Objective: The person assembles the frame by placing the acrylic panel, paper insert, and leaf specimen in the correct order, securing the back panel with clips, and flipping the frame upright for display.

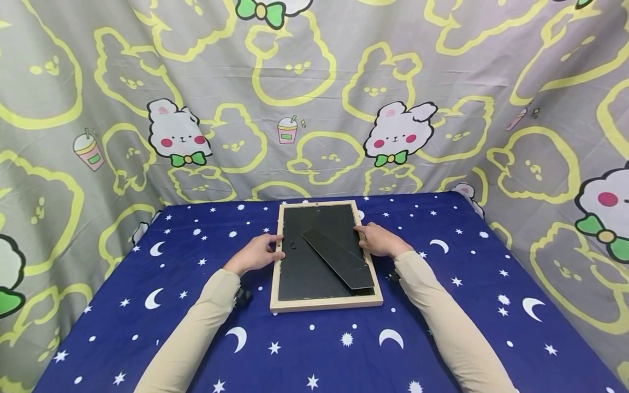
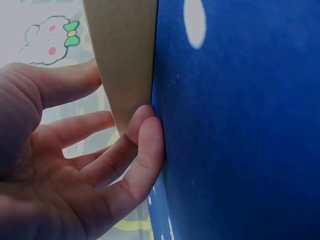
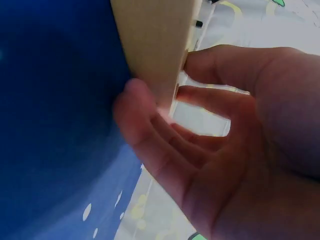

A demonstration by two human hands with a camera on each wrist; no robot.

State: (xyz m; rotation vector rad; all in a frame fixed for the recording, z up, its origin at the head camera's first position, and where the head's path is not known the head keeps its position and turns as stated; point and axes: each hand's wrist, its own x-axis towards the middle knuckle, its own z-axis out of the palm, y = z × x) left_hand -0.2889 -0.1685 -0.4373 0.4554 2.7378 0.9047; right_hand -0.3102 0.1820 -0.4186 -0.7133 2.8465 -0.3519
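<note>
1. Far L & round to far R: grey curtain (image 1: 314, 54) is hanging behind, w/ yellow animal outlines, white rabbits in green bows, a few pink cups.
2. Blue cloth (image 1: 314, 355) is spreading L to R in front of it, w/ white moons, stars, dots.
3. L sleeve (image 1: 194, 325), beige, is coming in from the near L; black wrist cam (image 1: 243, 297) is sitting on the inner side of that wrist.
4. L hand (image 1: 253, 254) is gripping the frame's L rail, approx. midway along. Per L wrist view, digits are closing on the wooden side from both faces, two fingertips at the edge next to the cloth.
5. Frame (image 1: 326, 303), pale wood, is lying back up btwn the hands, approx. mid-cloth L to R, its top rail near the cloth's far edge. Can't tell if it's resting fully on the cloth or slightly raised.
6. Black backing (image 1: 300, 281) is filling the frame; small black tab (image 1: 293, 245) is showing on its L part, near L hand.
7. Black stand (image 1: 339, 262) is slanting across the backing, narrow end upper L, wide end lower R by the bottom R corner.
8. R hand (image 1: 380, 240) is gripping the R rail, a bit higher up than L hand. Per R wrist view, digits are pressing on both faces of the wood here too.
9. R sleeve (image 1: 442, 311), also beige, is coming in from the near R; another black cam (image 1: 393, 277) is partly showing at the wrist.
</note>
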